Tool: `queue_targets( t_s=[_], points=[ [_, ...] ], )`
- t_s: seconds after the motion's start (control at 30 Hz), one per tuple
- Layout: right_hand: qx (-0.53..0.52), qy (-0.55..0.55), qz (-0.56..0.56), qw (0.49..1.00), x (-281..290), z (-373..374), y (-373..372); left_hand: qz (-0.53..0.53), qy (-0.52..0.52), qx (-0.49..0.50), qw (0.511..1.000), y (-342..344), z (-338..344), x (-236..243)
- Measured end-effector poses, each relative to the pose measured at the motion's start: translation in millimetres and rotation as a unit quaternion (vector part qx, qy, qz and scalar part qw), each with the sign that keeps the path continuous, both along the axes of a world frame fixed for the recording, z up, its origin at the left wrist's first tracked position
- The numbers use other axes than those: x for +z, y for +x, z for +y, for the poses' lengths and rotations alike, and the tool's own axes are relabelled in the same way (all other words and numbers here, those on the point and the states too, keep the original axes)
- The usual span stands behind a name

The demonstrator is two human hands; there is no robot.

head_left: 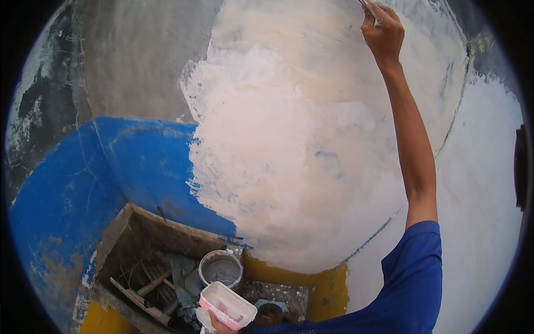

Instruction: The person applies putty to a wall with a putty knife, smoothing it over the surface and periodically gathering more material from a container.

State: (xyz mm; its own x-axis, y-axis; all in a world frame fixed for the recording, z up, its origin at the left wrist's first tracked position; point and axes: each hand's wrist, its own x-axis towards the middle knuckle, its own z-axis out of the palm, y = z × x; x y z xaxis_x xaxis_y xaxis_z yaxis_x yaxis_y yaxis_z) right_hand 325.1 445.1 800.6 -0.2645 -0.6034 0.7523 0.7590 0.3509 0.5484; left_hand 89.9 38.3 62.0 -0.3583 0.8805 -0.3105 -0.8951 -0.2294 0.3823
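Note:
My right arm is stretched up along the wall, and my right hand (pixel 384 32) is closed at the top edge. Between its fingers is a thin reddish-and-white handle (pixel 371 8), whose far end is cut off by the picture. White smears mark the fingers. Low in the view, my left hand (pixel 221 326) grips a pink plastic tub (pixel 229 305) with a white coating inside. Most of that hand is hidden below the tub. The wall (pixel 267 111) before me carries a patchy white coat, brightest at the left, with grey and beige showing through elsewhere.
A round bucket (pixel 221 269) stands just behind the tub. Left of it, a concrete bin (pixel 146 225) holds wood pieces (pixel 142 300) and a grey-green cloth (pixel 185 281). Blue paint (pixel 150 161) covers the lower left wall; a yellow band (pixel 328 289) runs along the base.

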Motion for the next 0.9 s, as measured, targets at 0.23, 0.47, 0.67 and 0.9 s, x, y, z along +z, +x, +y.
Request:
queue_targets(
  t_s=[0.23, 0.47, 0.67, 0.9],
  points=[
    [-0.007, -0.127, -0.164, 0.978, -158.6, 3.2, -72.0, -0.009, 0.000, 0.008, 1.000, 4.8, -3.3, -0.5],
    [0.056, -0.132, -0.238, 0.961, -124.2, -18.4, -69.9, -0.002, 0.002, 0.010, 1.000, -0.7, -4.3, 1.6],
    [-0.081, -0.091, -0.241, 0.963, -112.1, 17.9, -38.2, 0.003, 0.009, 0.007, 1.000, 2.1, -3.4, 8.4],
    [0.023, -0.064, -0.227, 0.972, -82.1, -22.8, -24.6, 0.002, 0.014, 0.010, 1.000, 6.2, 1.2, 13.7]
  ],
)
